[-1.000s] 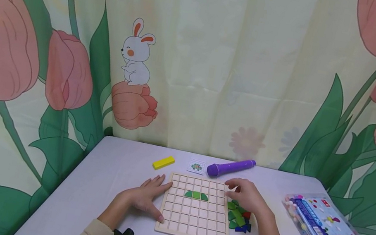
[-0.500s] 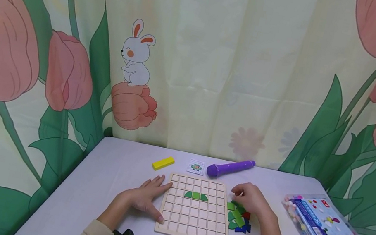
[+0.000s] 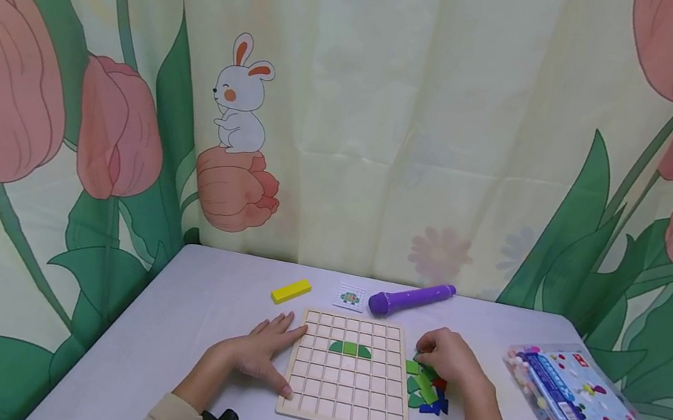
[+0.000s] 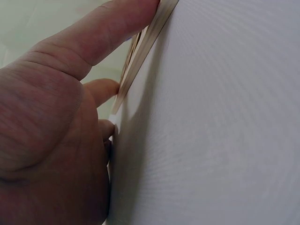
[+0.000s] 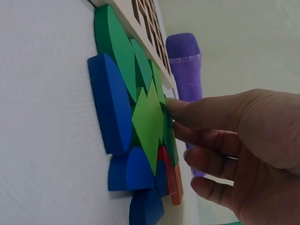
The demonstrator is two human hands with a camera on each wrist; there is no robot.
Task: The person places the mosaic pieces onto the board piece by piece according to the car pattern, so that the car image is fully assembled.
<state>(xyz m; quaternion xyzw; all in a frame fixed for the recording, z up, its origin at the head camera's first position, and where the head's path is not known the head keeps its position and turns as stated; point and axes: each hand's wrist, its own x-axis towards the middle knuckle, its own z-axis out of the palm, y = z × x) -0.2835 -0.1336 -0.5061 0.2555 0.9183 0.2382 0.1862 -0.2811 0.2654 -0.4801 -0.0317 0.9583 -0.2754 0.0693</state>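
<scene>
My left hand (image 3: 258, 350) rests with spread fingers on the left edge of a wooden grid board (image 3: 344, 395). In the left wrist view, thumb and fingertips touch the board's side rim (image 4: 147, 47). A light green square (image 3: 350, 349) with a darker green curved piece on either side lies in the board's grid. My right hand (image 3: 449, 356) is at the far side of a pile of coloured blocks (image 3: 425, 388) by the board's right edge. Its thumb and forefinger touch green blocks there; no clear grip shows. Light green diamonds (image 5: 149, 129) and blue rounded blocks (image 5: 110, 105) lie in front.
Behind the board are a yellow bar (image 3: 291, 291), a small card with a coloured block picture (image 3: 351, 297) and a purple toy microphone (image 3: 411, 300). A clear plastic case (image 3: 591, 413) of colourful pieces stands at the right. A printed curtain (image 3: 357, 131) hangs behind the table.
My right hand has moved from the board's upper right edge rightward and down to the block pile. The left hand and the green pieces on the board stay where they were.
</scene>
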